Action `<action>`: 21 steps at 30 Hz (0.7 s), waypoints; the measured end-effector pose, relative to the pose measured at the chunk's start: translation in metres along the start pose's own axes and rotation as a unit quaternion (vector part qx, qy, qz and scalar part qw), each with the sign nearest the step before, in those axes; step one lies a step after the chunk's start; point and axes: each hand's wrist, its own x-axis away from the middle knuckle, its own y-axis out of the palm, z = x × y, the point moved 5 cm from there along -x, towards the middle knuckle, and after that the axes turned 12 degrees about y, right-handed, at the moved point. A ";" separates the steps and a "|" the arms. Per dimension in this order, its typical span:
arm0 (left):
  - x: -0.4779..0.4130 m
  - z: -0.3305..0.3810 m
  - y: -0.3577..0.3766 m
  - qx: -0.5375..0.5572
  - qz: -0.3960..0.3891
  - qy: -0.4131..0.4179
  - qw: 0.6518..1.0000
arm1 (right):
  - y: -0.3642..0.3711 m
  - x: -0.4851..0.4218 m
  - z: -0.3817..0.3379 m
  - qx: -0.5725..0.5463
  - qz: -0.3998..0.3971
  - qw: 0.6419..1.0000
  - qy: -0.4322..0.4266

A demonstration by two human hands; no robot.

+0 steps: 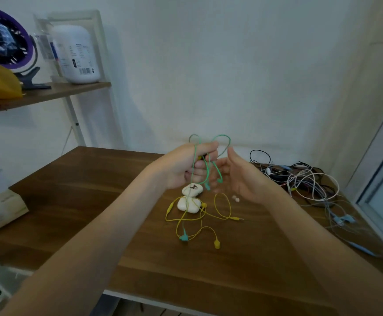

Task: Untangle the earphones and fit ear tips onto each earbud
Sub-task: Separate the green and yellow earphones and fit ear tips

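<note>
Green earphones (207,172) hang looped aloft — yellow earphones (217,244) lie tangled below, ear tips (235,198) alongside.

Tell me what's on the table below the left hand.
Two white cases, with the green earphone cable from the left hand trailing over them. The hand hides the farther case's back edge.

the curled fingers of the left hand (181,166) hide a stretch of the thin green earphone cable (222,139) and most of a small dark piece (203,156) in the grip. the fingertips of the right hand (238,176) are blurred; whether they touch the cable is unclear. the two tiny pale ear tips (235,198) are too small to make out. the left edge cuts off the round purple fan (1,37).
</note>
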 end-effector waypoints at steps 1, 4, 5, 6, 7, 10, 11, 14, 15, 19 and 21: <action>-0.002 -0.001 0.012 -0.016 -0.026 -0.003 1.000 | -0.010 0.004 0.001 0.007 0.062 0.998 0.004; -0.008 -0.007 0.036 -0.078 -0.099 -0.012 0.992 | -0.026 0.016 0.007 0.013 0.093 0.996 0.011; -0.009 -0.010 0.045 -0.096 -0.118 -0.016 0.988 | -0.031 0.023 0.013 0.010 0.059 0.998 0.014; -0.010 -0.013 0.049 -0.112 -0.130 -0.020 0.985 | -0.032 0.028 0.017 0.010 0.021 1.000 0.018; -0.011 -0.018 0.055 -0.128 -0.143 -0.025 0.981 | -0.037 0.035 0.023 0.001 -0.009 1.000 0.025; -0.015 -0.034 0.059 -0.202 -0.165 -0.048 0.964 | -0.043 0.054 0.036 -0.049 -0.066 0.995 0.056; -0.017 -0.042 0.060 -0.230 -0.171 -0.060 0.956 | -0.047 0.062 0.042 -0.064 -0.072 0.993 0.063; -0.018 -0.063 0.061 -0.286 -0.187 -0.089 0.936 | -0.061 0.079 0.058 -0.029 -0.068 0.994 0.074; -0.018 -0.069 0.064 -0.294 -0.198 -0.094 0.930 | -0.065 0.083 0.063 -0.005 -0.065 0.995 0.075; -0.016 -0.085 0.068 -0.296 -0.250 -0.115 0.915 | -0.083 0.089 0.081 0.064 -0.019 0.994 0.083; -0.017 -0.092 0.064 -0.290 -0.257 -0.135 0.912 | -0.092 0.090 0.084 0.086 0.021 0.993 0.077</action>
